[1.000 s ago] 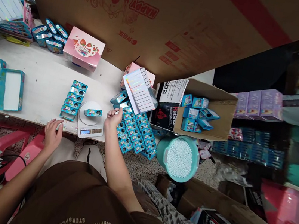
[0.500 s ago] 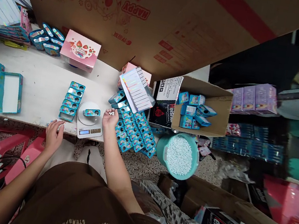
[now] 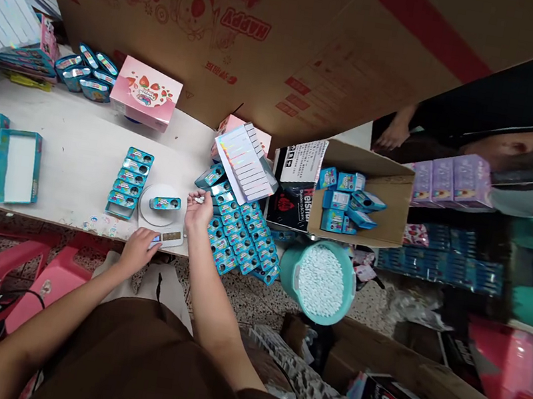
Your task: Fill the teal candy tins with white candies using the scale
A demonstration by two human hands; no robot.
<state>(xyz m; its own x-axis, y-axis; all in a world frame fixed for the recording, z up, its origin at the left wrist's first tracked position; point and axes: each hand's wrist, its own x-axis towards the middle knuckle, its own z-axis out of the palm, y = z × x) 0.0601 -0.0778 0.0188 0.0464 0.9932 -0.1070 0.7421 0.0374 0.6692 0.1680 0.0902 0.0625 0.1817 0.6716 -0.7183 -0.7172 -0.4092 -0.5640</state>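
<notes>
1. Left hand [image 3: 138, 251], lower centre-left: fingers are reaching over the display edge of the scale [image 3: 170, 236]; whether they are gripping it cannot be told.
2. Right hand [image 3: 199, 214], centre: palm is turning upward, curled fingers are grasping a few white pellets [image 3: 199, 200], just beside the scale.
3. Case [image 3: 161, 202], blue, one: is lying on the scale's round platform, between the row and the right hand.
4. Bucket [image 3: 289, 272], teal, right of centre: is holding a mass of white pellets.
5. Heap [image 3: 241, 232] of blue cases, centre: is spreading just right of the right hand.
6. Row [image 3: 131, 178] of blue cases, centre-left: is standing just left of the scale.
7. Trays [image 3: 18, 167], blue with white bottoms, two, left: are lying side by side.
8. Sheets [image 3: 245, 162], shiny, centre: are leaning over the heap's far end.
9. Open carton [image 3: 393, 213], right of centre: is containing loose blue packs.
10. Pink box [image 3: 146, 89], upper left: is sitting on the white table [image 3: 77, 149].
11. Large carton [image 3: 264, 84], brown with red print: is filling the top.
12. Another person's hand [image 3: 395, 134], upper right: is hanging beyond the open carton.
</notes>
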